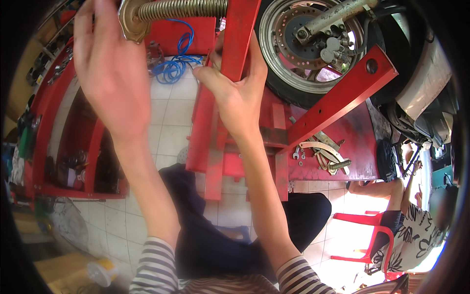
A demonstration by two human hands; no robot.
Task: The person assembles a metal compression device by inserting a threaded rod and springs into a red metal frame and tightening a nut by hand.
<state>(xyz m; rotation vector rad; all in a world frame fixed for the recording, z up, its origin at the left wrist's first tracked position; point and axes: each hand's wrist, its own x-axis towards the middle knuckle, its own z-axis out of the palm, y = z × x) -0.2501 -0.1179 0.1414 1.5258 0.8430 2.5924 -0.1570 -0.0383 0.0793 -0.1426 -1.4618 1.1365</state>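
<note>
A thick threaded rod [183, 9] runs across the top, with a worn brass-coloured metal knob [132, 22] on its left end. Beside that knob, my left hand [110, 78] is raised and a little blurred, its fingers stretched upward and partly cut off by the frame's top edge. The fingers look apart from each other and are not wrapped around the knob. My right hand [240, 98] grips a red steel bar [241, 41] of the stand, thumb on the left side and fingers around the other side. The rod's right end meets this bar.
A motorcycle wheel [313, 44] with a brake disc stands beyond another red arm [342, 95]. Metal parts and a wrench [296, 153] lie on the red platform [360, 164]. Blue hose [171, 71] is coiled behind. Red shelving [41, 147] stands left; a person sits on a red chair [360, 219] at right.
</note>
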